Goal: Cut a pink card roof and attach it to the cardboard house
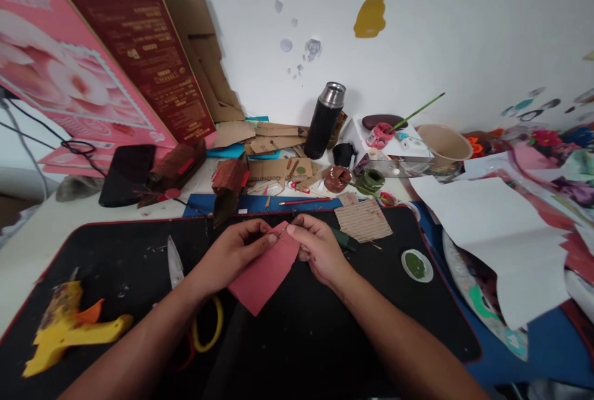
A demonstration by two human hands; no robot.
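Observation:
A sheet of red paper point(265, 277) is pinched at its upper edge between my two hands, above the black mat point(297, 350). My left hand point(239, 248) grips it with thumb and fingers from the left. From the right, my right hand point(320, 246) closes on the same edge, its thumb close to the left one. A thin dark piece shows between the thumbs, too small to name. Scissors point(175, 263) with a yellow handle lie partly under my left forearm. A piece of corrugated cardboard point(364, 221) rests beyond my right hand.
At the left of the mat lies a yellow glue gun point(69, 329). A lid with green paint point(417, 265) sits at the right. Behind stand a black thermos point(325, 122) and paint jars point(371, 180). White paper point(496, 227) covers the right side; a phone point(127, 174) lies back left.

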